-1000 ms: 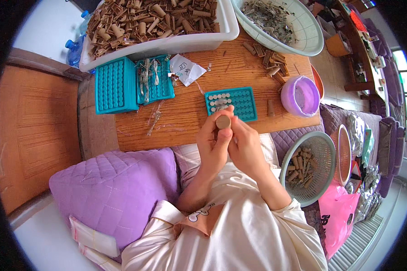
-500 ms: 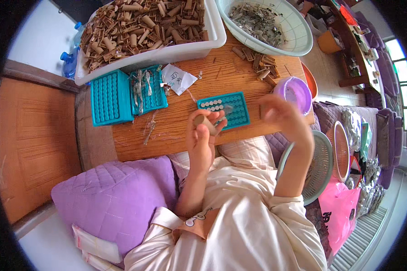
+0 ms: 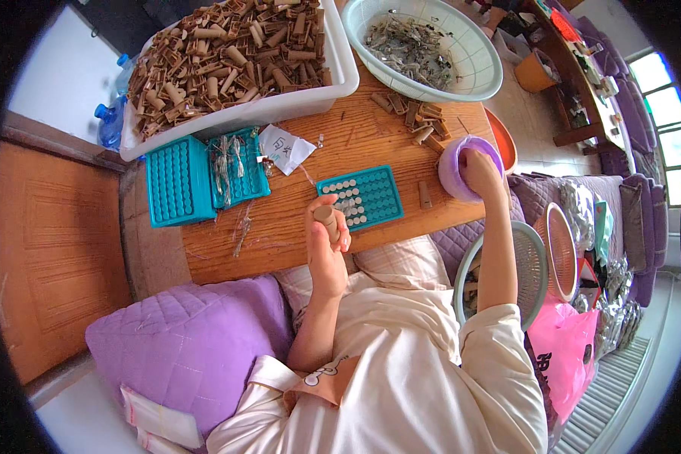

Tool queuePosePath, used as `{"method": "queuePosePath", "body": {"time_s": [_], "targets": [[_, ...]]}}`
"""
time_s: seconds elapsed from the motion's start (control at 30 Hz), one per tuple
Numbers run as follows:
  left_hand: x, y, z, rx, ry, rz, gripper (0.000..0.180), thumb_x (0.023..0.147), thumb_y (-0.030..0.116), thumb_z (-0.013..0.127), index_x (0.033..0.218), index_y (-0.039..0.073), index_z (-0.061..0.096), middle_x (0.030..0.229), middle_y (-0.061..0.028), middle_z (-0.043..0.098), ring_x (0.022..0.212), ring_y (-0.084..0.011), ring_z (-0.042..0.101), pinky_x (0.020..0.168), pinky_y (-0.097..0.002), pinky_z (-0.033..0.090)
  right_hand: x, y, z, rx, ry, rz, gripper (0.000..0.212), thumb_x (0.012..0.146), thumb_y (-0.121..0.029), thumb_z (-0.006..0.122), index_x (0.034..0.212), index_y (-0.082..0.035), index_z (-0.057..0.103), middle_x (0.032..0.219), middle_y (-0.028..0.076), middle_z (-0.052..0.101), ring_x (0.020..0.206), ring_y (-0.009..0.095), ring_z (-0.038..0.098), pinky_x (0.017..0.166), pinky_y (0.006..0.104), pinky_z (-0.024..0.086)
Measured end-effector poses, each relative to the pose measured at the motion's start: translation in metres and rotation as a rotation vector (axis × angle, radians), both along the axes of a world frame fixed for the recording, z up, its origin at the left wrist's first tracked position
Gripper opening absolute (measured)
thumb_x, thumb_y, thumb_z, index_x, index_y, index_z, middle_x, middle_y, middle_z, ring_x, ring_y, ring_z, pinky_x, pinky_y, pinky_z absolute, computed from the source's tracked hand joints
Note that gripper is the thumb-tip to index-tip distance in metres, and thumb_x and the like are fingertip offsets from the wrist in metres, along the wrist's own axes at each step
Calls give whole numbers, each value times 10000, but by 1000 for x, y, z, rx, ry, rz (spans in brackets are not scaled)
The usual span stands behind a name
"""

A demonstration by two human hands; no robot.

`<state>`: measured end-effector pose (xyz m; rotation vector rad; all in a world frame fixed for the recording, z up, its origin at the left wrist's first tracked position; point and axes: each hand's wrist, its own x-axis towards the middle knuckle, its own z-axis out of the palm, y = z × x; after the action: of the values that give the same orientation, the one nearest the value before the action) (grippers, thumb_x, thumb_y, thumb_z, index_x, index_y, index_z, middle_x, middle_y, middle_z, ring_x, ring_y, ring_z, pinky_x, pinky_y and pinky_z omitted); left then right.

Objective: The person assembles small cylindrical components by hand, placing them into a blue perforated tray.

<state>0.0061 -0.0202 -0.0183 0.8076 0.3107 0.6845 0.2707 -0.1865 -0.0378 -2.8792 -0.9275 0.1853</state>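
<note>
The fingers of our left hand (image 3: pixel 327 261) are closed around one brown cylinder (image 3: pixel 326 217), thumb on one side and fingertips on the other, its round end facing up at us; it is held above the near edge of the surface (image 3: pixel 280 204), just beside one teal tray (image 3: pixel 378 193); our right hand (image 3: pixel 480 174) is down inside one purple bowl (image 3: pixel 450 178) at the right, so its fingers are hidden and we cannot tell how far open they are or what they have hold of; the tray carries white discs (image 3: pixel 342 185) toward its left side, too small for us to count surely; between tray and bowl lies one brown piece (image 3: pixel 425 194); farther off, by the bowl, we see a cluster of brown pieces (image 3: pixel 416 117), overlapping beyond a sure count; at the far left sits one white bin (image 3: pixel 344 64) heaped with many more, and right of it one pale green basket (image 3: pixel 484 83) of metallic bits; on the left are one teal block (image 3: pixel 175 181), one second tray (image 3: pixel 256 181) bearing silvery strands, and one paper slip (image 3: pixel 286 150); near right, below the surface, we count one grey-green basket (image 3: pixel 541 265) and one pink bag (image 3: pixel 564 340).
</note>
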Motion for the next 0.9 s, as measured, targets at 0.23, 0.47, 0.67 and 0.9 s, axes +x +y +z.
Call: {"method": "queuePosePath", "body": {"time_s": [0.23, 0.47, 0.67, 0.9], "targets": [[4, 0, -2, -146, -158, -16, 346, 849, 264, 430, 1135, 77, 374, 928, -60, 464, 873, -148, 443, 563, -207, 432, -14, -1, 32, 245, -23, -21, 154, 710, -66, 534, 844, 8, 544, 751, 156, 577, 690, 284, 564, 631, 338, 434], [2, -2, 3, -650, -380, -152, 338, 801, 132, 527, 1107, 143, 384, 1088, -30, 442, 1119, -236, 380, 562, -272, 532, -23, -12, 61, 689, 462, -163, 148, 761, -73, 526, 901, -24, 538, 657, 27, 552, 524, 52, 459, 450, 181, 360], [0, -1, -5, -809, -393, -243, 341, 813, 211, 511, 1113, 109, 385, 1033, -39, 497, 1026, -237, 479, 483, -235, 532, -34, -10, 76, 762, 603, -250, 71, 795, -80, 504, 853, -40, 498, 646, 48, 565, 443, 43, 415, 407, 177, 337], [0, 3, -1, -1028, -456, -392, 346, 808, 260, 511, 1097, 96, 414, 1003, -35, 495, 916, -202, 530, 559, -254, 539, -45, -5, 75, 876, 577, -298, 43, 809, -73, 480, 835, -48, 504, 781, 53, 589, 549, 54, 489, 476, 159, 362]]}}
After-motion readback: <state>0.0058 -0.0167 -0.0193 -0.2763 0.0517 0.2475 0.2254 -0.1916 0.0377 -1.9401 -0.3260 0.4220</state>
